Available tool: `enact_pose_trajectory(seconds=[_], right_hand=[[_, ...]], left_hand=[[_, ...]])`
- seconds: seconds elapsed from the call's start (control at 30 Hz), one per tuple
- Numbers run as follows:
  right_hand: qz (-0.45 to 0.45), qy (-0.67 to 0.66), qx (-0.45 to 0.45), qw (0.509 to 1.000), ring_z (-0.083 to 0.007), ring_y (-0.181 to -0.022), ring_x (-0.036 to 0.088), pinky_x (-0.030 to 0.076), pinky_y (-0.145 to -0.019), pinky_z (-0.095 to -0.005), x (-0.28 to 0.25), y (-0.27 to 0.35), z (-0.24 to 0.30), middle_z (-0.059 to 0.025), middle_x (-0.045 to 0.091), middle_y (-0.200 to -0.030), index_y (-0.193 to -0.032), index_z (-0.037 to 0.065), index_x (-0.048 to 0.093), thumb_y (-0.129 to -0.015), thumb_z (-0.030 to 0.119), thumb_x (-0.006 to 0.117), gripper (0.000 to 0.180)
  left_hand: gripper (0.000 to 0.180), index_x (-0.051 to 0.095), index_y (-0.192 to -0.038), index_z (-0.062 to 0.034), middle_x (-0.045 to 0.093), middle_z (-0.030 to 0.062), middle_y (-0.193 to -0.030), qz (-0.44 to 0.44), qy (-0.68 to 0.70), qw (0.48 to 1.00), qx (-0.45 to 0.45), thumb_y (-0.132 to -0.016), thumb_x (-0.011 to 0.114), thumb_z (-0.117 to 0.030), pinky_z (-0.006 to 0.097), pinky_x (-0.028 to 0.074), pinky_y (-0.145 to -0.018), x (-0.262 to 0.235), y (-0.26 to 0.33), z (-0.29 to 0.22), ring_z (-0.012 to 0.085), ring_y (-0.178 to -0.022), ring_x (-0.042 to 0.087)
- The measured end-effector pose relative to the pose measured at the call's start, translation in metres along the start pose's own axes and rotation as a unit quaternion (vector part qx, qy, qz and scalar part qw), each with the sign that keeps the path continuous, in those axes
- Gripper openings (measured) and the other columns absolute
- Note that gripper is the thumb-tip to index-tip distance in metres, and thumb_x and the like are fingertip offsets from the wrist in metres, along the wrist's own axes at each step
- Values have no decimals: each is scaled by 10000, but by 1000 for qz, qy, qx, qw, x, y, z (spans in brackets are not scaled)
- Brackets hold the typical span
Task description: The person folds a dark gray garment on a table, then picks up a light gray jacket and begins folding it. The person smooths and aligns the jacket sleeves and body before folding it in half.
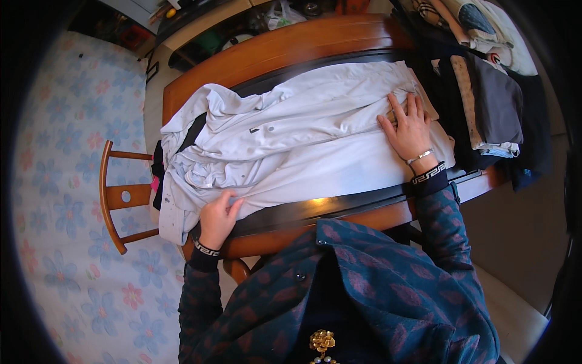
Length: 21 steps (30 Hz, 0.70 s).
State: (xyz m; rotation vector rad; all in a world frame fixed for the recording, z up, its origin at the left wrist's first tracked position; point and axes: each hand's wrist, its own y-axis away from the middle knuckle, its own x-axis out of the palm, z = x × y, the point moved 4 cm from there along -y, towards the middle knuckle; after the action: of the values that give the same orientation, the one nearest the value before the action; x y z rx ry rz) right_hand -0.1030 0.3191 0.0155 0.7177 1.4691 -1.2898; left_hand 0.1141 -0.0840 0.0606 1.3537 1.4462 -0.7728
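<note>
A long white garment [291, 136] with a few small dark marks is spread across the table from left to right. Its left part is bunched and creased, and its kind I cannot make out for sure. My right hand [407, 130] lies flat on its right end with the fingers spread. At the near left edge, my left hand [219, 221] pinches the cloth between thumb and fingers. Part of the garment hangs over the table's left end.
The wooden table [267, 57] has a dark top. A pile of folded clothes [497, 100] sits at the right, with more clothes [485, 27] behind it. A wooden chair [118, 197] stands at the left, beside a flower-patterned sheet [73, 200]. A shelf with a plastic bag [284, 15] is beyond.
</note>
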Motion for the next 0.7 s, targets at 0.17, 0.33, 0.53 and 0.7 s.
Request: enact_pose_trajectory(seconds=[0.17,0.33,0.53,0.7], right_hand=[[0,-5,0,1000,-460,-1383,371,347,-1035,-647,3,0,-1,-284,441,-1445,-1423,203,521,-928,524,593,594],[-1,-10,3,1000,-457,-1389,366,348,-1037,-642,3,0,0,-276,422,-1473,-1401,195,547,-930,519,592,574],[-67,-195,21,978,-338,-964,658,500,-862,-431,-30,-5,-18,-141,713,-981,-1078,41,701,-870,280,731,318],[79,-258,-72,960,-302,-897,641,510,-795,-387,-57,6,-23,-117,688,-923,-964,47,725,-793,210,790,245]], left_hand=[[219,662,-1045,-3,668,142,-991,-107,35,980,166,-842,714,-70,386,518,-761,-31,-12,-35,324,-890,644],[316,664,-1129,3,653,154,-1118,-132,84,939,305,-831,725,-80,397,498,-901,-4,-48,-104,357,-1034,615],[442,630,-1214,-14,615,140,-1134,-134,66,945,291,-816,755,-161,389,510,-833,25,-82,-127,334,-951,620],[404,648,-1166,-23,582,131,-1021,-113,172,952,227,-788,764,-107,400,505,-756,36,-76,-117,321,-893,611]])
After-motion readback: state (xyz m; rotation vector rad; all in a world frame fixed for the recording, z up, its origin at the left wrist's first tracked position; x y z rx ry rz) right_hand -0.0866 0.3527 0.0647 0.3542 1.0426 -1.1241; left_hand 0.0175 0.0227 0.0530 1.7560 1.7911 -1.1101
